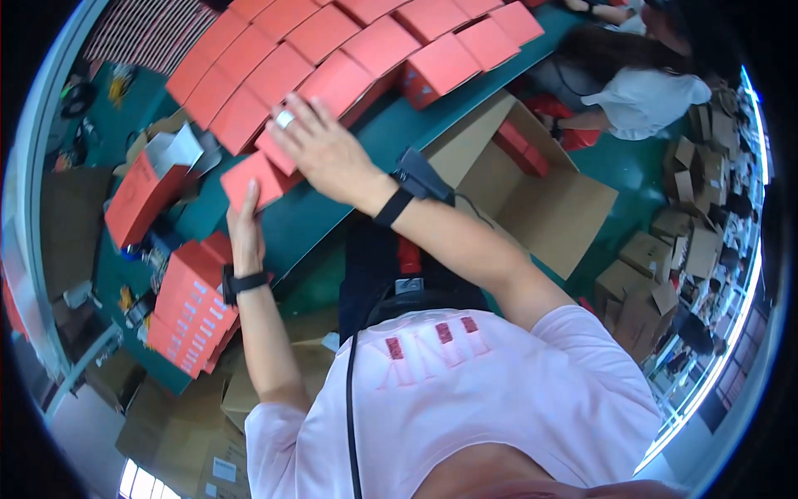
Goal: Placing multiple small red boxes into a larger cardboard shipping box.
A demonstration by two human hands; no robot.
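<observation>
My left hand (246, 233) is closed on a small red cardboard box (253, 180), the thumb lying along its top and the other fingers mostly hidden. Just right of it, my right hand (328, 154), with a ring on one finger, lies with stretched fingers over another red box (277, 150) and the edge of the stacked boxes. Beyond both hands, many closed red boxes (316, 33) stand side by side in rows on the green table (391, 133).
Right of the table, an open carton (573, 216) holds a red box. At the left are an upright red box (141, 195) with papers and a stack of red boxes (191, 308). A black device (422, 173) sits at the table edge. A co-worker (640, 100) is at far right.
</observation>
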